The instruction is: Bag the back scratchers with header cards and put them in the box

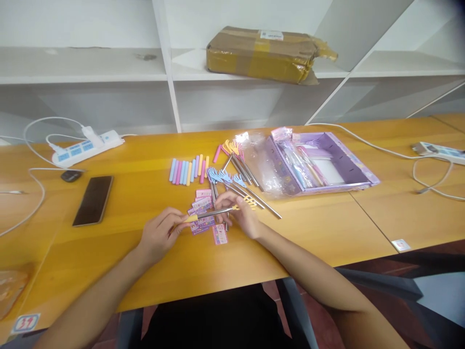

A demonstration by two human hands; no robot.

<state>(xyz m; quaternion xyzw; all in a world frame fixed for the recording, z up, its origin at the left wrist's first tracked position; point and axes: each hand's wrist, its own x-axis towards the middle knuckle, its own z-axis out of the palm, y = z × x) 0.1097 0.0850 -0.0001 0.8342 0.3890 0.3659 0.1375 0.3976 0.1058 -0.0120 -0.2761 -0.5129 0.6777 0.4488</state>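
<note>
A back scratcher (214,212) with a yellow claw, a metal rod and a yellow handle spans my two hands over the table. My left hand (160,232) is closed around its yellow handle. At the other end, my right hand (241,215) grips it near the yellow claw, fingers partly hiding the rod. Below lie small printed cards (220,234) in pink and purple. Just beyond are blue claw heads (218,175) on metal rods, and further back yellow and pink claws (231,147) on rods. Loose coloured handles (187,172) stand in a row to the left.
A purple box (345,160) holds bagged back scratchers, with clear plastic bags (272,177) beside it. To the left are a phone (93,201), a black object (70,175) and a power strip (89,148) with cables. A taped carton (261,55) sits on the shelf.
</note>
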